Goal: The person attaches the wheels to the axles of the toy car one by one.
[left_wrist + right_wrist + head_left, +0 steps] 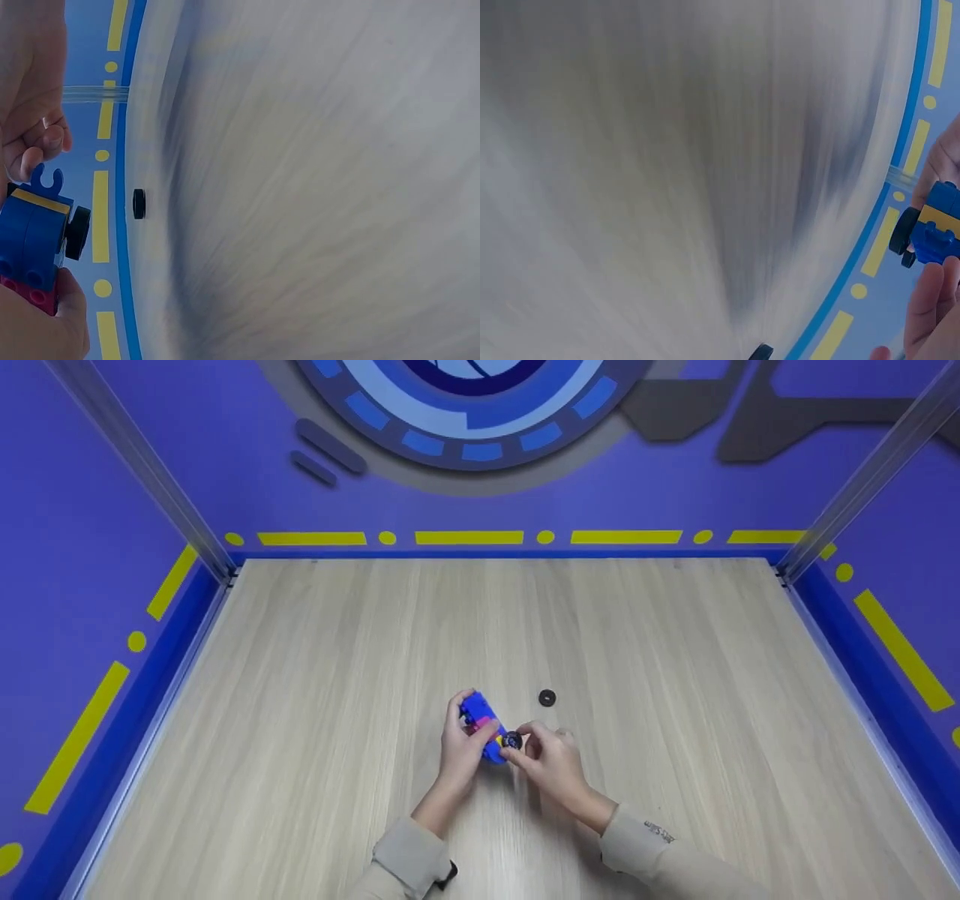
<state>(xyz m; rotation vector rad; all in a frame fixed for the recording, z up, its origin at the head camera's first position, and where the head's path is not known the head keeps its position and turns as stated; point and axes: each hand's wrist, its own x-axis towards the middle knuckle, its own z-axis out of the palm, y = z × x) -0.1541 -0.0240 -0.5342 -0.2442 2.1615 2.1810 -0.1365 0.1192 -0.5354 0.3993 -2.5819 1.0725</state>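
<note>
A toy car [480, 709] of blue, yellow and pink-red building bricks is gripped in my left hand [463, 748], whose thumb lies across its top. One end carries a small blue hook [48, 180], and a black wheel [77, 233] stands out from the side. My right hand [553, 759] is at that hook end, beside the wheel, with its fingertips close to the blue bricks. In the right wrist view its fingers [927, 294] are loosely bent just below the car, apart from the wheel. Part of the car is hidden by the left hand.
A loose black wheel [547, 698] lies on the wooden table [337, 660], a little beyond the right hand. Blue-purple walls [480, 517] with yellow markings enclose the back and sides, with metal posts [150, 472] at the corners.
</note>
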